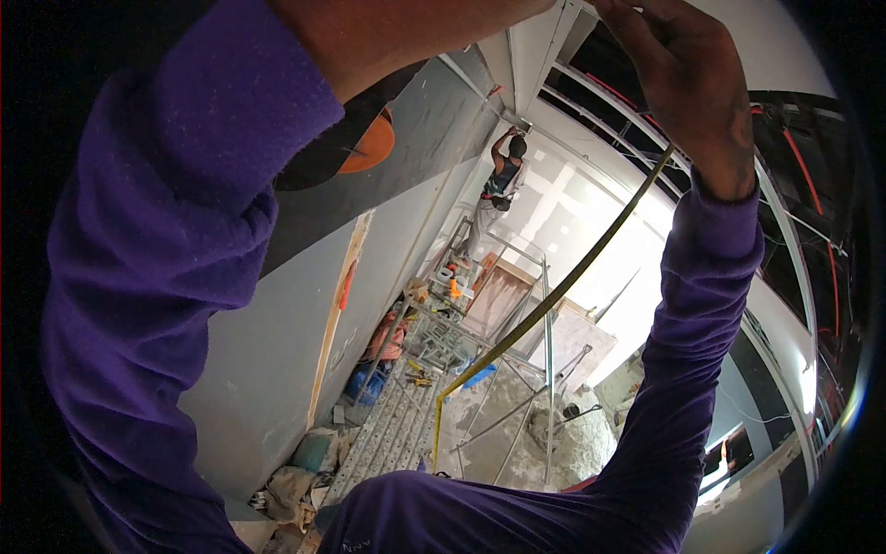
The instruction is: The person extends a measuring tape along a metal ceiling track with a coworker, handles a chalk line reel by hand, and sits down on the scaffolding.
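My right hand [690,78] is raised near the ceiling at the upper right, its fingers closed at the top edge of the view. From behind it a yellow measuring tape [556,294] runs down to the left, then bends and drops toward my knee. What the fingertips press against is cut off by the frame. My left forearm [415,32] reaches across the top in a purple sleeve [185,166]; the left hand itself lies beyond the upper edge.
White metal ceiling framing [784,212] curves at right. Below lie a perforated scaffold platform [378,443], scaffold tubes [548,369], tools and rubble bags. An orange disc-like object [371,146] is at left. Another person [503,185] stands with raised arms by the far wall.
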### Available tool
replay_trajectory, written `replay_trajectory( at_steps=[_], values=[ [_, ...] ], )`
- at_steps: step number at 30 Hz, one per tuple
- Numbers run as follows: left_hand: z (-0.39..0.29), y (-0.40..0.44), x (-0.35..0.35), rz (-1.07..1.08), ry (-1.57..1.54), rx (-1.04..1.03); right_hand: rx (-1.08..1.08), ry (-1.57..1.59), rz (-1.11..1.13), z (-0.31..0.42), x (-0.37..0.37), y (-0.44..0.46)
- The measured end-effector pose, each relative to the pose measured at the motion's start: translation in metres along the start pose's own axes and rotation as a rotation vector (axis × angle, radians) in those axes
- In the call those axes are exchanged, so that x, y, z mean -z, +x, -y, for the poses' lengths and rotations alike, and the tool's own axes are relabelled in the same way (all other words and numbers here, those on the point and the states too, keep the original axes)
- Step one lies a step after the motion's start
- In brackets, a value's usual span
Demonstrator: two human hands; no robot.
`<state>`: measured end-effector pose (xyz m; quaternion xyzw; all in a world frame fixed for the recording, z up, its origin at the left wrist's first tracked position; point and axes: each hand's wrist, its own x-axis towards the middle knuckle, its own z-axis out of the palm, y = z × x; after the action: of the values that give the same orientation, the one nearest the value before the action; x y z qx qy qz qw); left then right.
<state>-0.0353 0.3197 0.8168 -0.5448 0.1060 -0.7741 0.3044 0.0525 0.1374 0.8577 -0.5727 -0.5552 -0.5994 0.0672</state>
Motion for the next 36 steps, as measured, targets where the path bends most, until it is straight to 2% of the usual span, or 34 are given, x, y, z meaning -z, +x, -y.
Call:
replay_trajectory(
  at_steps=[3,8,15,18,21,22,26,29,31,32,34,35,36],
  values=[
    [-0.001,0.001,-0.001,0.027,0.029,0.01,-0.049,0.025,0.037,-0.006,0.002,0.002],
    [-0.001,-0.001,-0.004,-0.087,0.129,-0.088,0.072,0.006,-0.032,-0.002,-0.003,0.0],
    [0.0,0.005,-0.005,0.014,-0.054,0.014,0.106,0.179,0.063,-0.022,0.01,0.004],
    [-0.013,0.01,0.003,0.08,0.014,0.043,-0.071,0.071,-0.061,-0.037,0.01,-0.017],
    [-0.029,0.008,0.011,0.249,-0.002,0.14,-0.187,0.136,-0.197,-0.082,0.002,-0.054],
    [-0.034,0.007,0.014,0.308,-0.02,0.169,-0.428,0.003,-0.092,-0.078,0.004,-0.073],
    [-0.052,0.0,0.021,0.533,-0.181,0.186,-0.732,0.551,-0.241,-0.075,-0.026,-0.16],
    [-0.072,-0.027,0.012,0.653,-0.443,0.354,-0.903,0.812,-0.368,-0.043,-0.079,-0.239],
    [-0.087,-0.048,0.006,0.742,-0.603,0.603,-0.887,0.749,-0.374,-0.014,-0.127,-0.311],
    [-0.095,-0.056,0.005,0.805,-0.654,0.763,-0.959,0.635,-0.254,0.011,-0.142,-0.345],
    [-0.105,-0.073,0.006,0.876,-0.71,1.038,-1.176,0.658,-0.013,0.076,-0.169,-0.43],
    [-0.109,-0.087,0.007,0.884,-0.718,1.154,-1.234,0.804,-0.075,0.114,-0.175,-0.454],
    [-0.115,-0.11,0.007,0.844,-0.735,1.233,-1.285,0.918,-0.022,0.151,-0.182,-0.492]
  ],
)
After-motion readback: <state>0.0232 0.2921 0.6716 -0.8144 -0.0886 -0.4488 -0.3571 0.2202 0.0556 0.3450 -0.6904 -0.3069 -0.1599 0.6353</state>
